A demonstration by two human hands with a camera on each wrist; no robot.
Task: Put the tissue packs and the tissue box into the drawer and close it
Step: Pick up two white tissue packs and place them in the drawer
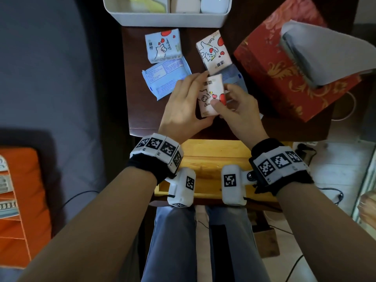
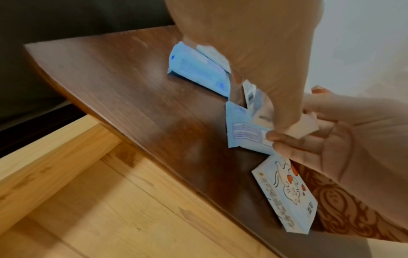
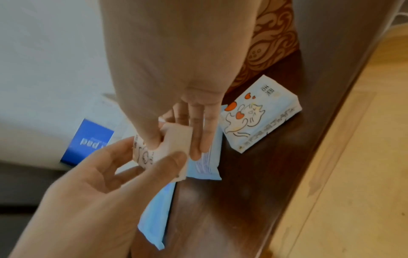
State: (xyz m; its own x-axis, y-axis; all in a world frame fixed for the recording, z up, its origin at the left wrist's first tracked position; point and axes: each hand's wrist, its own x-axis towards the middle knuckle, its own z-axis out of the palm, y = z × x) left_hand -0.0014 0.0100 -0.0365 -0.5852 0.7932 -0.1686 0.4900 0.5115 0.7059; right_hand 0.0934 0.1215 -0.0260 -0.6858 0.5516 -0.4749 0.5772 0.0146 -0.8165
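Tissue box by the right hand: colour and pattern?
Red with gold floral scrollwork on the tissue box, white tissue sticking out; clearest in the head view.

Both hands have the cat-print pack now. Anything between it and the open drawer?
Nothing visible. The tissue pack is held by left hand and right hand above the tabletop's near edge, and the open drawer lies right below with bare wood showing.

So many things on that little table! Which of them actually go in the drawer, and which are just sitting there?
For the job:
- pink tissue pack, held by both hands, left and right
- cat-print packs and
- blue flat packs
- red tissue box
- open wooden drawer

Just lying about:
- white tray holding small items
- orange cushion
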